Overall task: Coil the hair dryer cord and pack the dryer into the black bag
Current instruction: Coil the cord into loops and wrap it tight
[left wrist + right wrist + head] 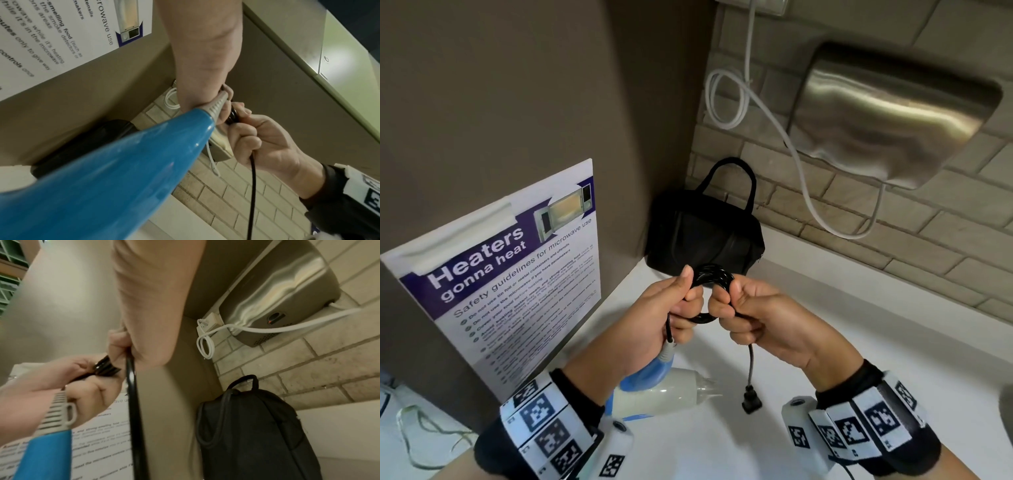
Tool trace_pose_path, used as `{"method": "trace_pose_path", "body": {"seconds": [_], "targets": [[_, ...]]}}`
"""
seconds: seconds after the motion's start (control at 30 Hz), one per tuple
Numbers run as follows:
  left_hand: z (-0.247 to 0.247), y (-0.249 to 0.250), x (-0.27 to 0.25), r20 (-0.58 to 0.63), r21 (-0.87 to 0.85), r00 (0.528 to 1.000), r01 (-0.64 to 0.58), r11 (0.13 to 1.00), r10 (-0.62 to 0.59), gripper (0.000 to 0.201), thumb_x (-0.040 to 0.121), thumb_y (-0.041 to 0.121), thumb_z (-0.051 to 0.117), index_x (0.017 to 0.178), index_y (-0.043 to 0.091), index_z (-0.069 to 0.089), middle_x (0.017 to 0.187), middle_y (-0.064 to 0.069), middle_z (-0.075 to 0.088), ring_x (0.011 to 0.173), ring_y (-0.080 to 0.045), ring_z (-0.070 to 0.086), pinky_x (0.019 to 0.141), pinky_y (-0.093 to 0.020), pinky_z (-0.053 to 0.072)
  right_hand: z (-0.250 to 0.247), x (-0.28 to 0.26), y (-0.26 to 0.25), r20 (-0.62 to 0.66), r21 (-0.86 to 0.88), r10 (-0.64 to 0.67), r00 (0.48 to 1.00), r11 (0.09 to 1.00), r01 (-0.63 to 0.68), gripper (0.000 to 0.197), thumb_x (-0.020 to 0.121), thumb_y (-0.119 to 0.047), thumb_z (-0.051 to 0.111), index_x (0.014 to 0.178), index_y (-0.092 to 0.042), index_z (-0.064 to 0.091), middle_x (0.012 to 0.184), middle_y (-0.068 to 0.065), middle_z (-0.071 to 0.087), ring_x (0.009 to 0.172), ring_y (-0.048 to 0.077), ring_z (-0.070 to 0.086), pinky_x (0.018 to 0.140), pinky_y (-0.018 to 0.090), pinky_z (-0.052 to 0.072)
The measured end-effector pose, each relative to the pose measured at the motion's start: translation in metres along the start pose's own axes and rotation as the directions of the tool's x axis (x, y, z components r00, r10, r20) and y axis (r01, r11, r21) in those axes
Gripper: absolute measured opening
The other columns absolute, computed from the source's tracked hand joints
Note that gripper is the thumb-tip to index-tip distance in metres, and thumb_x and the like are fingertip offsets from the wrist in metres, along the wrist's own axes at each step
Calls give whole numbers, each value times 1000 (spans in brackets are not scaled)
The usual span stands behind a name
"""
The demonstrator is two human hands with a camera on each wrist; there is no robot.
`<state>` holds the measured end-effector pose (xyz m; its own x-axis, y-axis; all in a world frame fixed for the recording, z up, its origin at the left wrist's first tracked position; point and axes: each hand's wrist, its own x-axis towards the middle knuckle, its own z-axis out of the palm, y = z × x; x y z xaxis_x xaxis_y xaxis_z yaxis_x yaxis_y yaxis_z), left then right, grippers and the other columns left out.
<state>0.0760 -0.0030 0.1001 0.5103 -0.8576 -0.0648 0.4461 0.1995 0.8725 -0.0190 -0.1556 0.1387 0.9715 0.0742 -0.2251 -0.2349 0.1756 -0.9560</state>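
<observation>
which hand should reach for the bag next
Right, probably. The left hand grips the coiled cord with the dryer hanging below; the right hand holds only coil and is nearer the black bag.

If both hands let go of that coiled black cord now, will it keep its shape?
Probably not: the glossy black coiled cord has no tie, only the left hand and right hand gripping it. Its loose plug end dangles limply, suggesting floppiness.

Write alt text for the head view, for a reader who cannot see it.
Two hands, left hand and right hand, grip a small coil of black cord above a white counter. The plug dangles below; the blue-and-white hair dryer sits under the left wrist, the black bag stands in the corner.
</observation>
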Motion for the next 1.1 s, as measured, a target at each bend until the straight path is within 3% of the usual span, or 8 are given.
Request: {"method": "trace_pose_path", "body": {"seconds": [0.2, 0.37, 0.5, 0.63, 0.77, 0.9, 1.03, 1.1], "targets": [[0, 0, 1, -8, 73, 999, -31, 997, 31, 39, 89, 50, 40, 62, 21, 43, 54, 10, 25, 47, -5, 16, 46, -20, 17, 2, 0, 5, -47, -65, -65, 997, 996, 62, 20, 94, -29, 40, 78, -20, 45, 69, -6, 44, 49, 7, 22, 48, 21, 17], [0, 3, -4, 123, 173, 992, 2, 985, -24, 42, 84, 58, 43, 72, 18, 38, 62, 7, 26, 51, -7, 20, 47, -20, 21, -7, -4, 4, -72, -158, -58, 996, 986, 46, 21, 95, -32, 40, 80, -20, 47, 72, -7, 48, 52, 9, 22, 52, 23, 19], [3, 5, -2, 131, 110, 990, 30, 993, -45, 44, 87, 59, 37, 71, 20, 46, 61, 7, 27, 49, -6, 19, 47, -21, 18, -10, -3, 6, -87, 8, -9, 996, 1000, 9, 20, 97, -20, 37, 80, -17, 46, 69, -7, 49, 48, 6, 24, 48, 18, 23], [4, 6, 2, 120, -44, 987, 111, 993, -105, 39, 97, 45, 32, 77, 17, 48, 59, 8, 29, 47, -4, 21, 47, -20, 16, -12, 1, 6, -101, 236, 27, 995, 972, -3, 29, 97, -35, 42, 76, -18, 52, 69, -5, 49, 47, 5, 21, 47, 18, 21], [2, 2, 0, 90, 8, 992, 83, 997, -83, 33, 100, 37, 30, 82, 15, 47, 62, 7, 29, 49, -4, 24, 45, -16, 24, -10, 5, 11, -140, 288, 41, 989, 957, 1, 31, 97, -35, 41, 74, -16, 54, 68, -4, 49, 44, 4, 23, 46, 17, 23], [-1, 4, -3, -18, -13, 998, 63, 998, -63, 34, 101, 35, 30, 75, 17, 42, 59, 7, 28, 48, -6, 23, 44, -17, 24, -14, 4, 14, -207, -240, -81, 975, 970, 30, 31, 103, -26, 36, 96, -11, 62, 63, -9, 46, 51, 7, 28, 54, 16, 32], [-9, 9, -5, -65, -122, 996, 52, 991, -60, 35, 98, 37, 34, 71, 17, 43, 58, 7, 26, 47, -6, 20, 42, -17, 21, -31, -7, 15, -171, -728, -113, 979, 684, -48, 30, 102, -23, 39, 97, -28, 68, 89, -11, 46, 70, -2, 45, 68, 11, 39], [-12, 10, -6, -50, -115, 997, 57, 992, -63, 34, 96, 38, 37, 70, 17, 43, 58, 7, 27, 46, -5, 20, 41, -17, 20, -45, -7, 20, -175, -862, -78, 981, 495, -115, 31, 102, -16, 40, 90, -26, 67, 90, -10, 40, 81, 2, 46, 67, 11, 41]]}}
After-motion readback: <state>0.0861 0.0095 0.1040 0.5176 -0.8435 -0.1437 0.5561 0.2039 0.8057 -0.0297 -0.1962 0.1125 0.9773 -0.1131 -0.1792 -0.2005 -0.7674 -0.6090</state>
